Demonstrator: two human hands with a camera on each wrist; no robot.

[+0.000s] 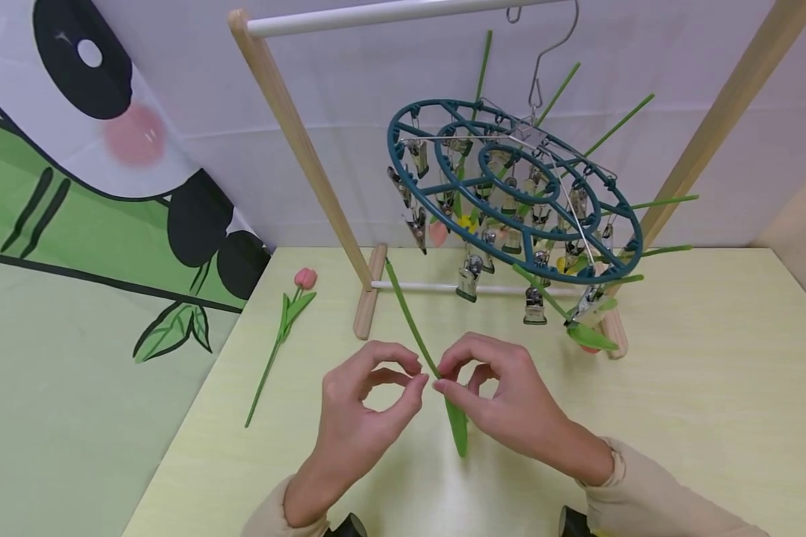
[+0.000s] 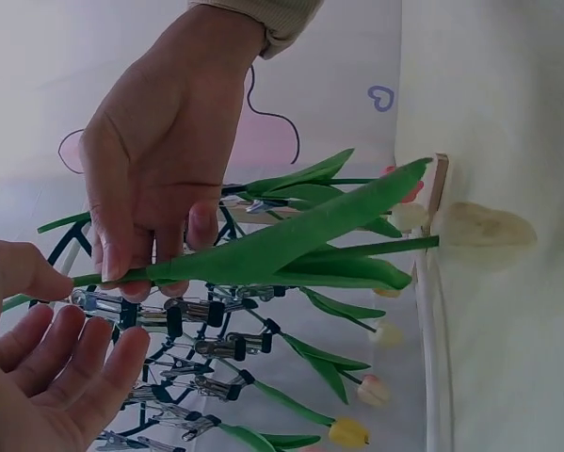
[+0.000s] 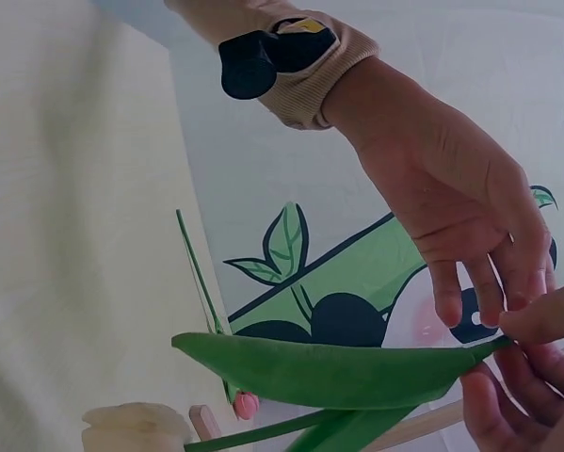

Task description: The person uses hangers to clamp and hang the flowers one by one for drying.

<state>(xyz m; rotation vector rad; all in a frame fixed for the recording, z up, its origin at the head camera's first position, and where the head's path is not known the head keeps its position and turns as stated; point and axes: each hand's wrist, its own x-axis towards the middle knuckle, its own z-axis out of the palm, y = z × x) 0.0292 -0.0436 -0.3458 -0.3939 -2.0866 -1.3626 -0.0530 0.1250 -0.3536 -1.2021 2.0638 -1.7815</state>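
An artificial cream tulip [image 2: 489,235] hangs bloom down; its green stem [image 1: 408,313] slants up and away in the head view, where the leaf [image 1: 457,429] hides the bloom. My right hand [image 1: 500,388] pinches this stem just above the leaves between thumb and fingertips. Close beside the stem, my left hand [image 1: 369,410] has its thumb and forefinger bent toward each other with a small gap. Its other fingers [image 2: 103,363] are spread and hold nothing. Beyond both hands hangs a blue-green oval clip hanger [image 1: 457,195] with several tulips clipped on it, blooms down.
A pink tulip [image 1: 305,279] lies on the table [image 1: 712,418] at the left. The hanger hooks onto a white bar [image 1: 376,13] of a wooden stand, whose left post [image 1: 302,149] and foot [image 1: 369,298] stand behind my hands. Unused metal clips [image 1: 469,280] dangle low.
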